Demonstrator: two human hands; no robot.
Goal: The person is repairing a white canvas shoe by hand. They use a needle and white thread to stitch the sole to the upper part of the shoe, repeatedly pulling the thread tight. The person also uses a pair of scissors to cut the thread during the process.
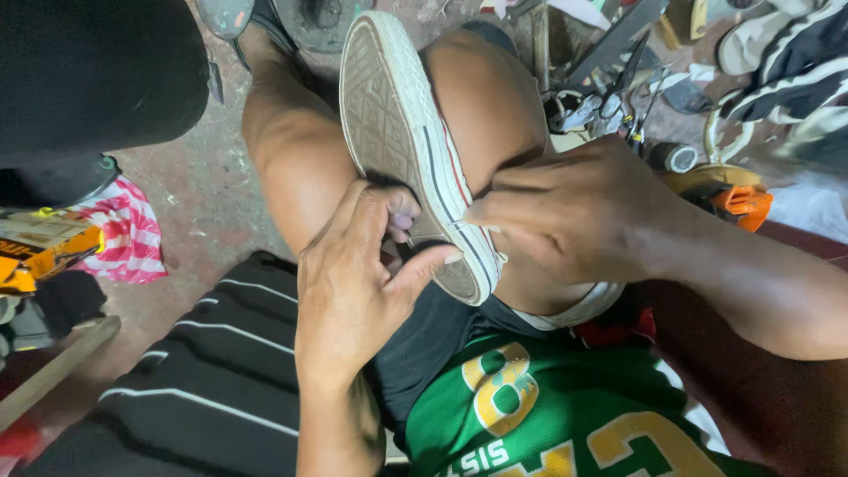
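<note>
A white canvas sneaker (397,132) with a worn rubber sole is wedged sole-up between my knees. My left hand (353,274) grips its heel end, thumb pressed on the sole rim and fingers curled behind it. My right hand (574,212) is closed against the sneaker's side with its fingertips pinched at the seam between the sole's edge and the canvas; what they hold is hidden. A second white sole rim (583,309) shows under my right wrist.
Scissors and metal tools (609,97) lie on the floor at upper right beside an orange object (742,203). A pink striped cloth (128,238) and a yellow item (44,252) lie at left. A wooden stick (53,371) lies at lower left.
</note>
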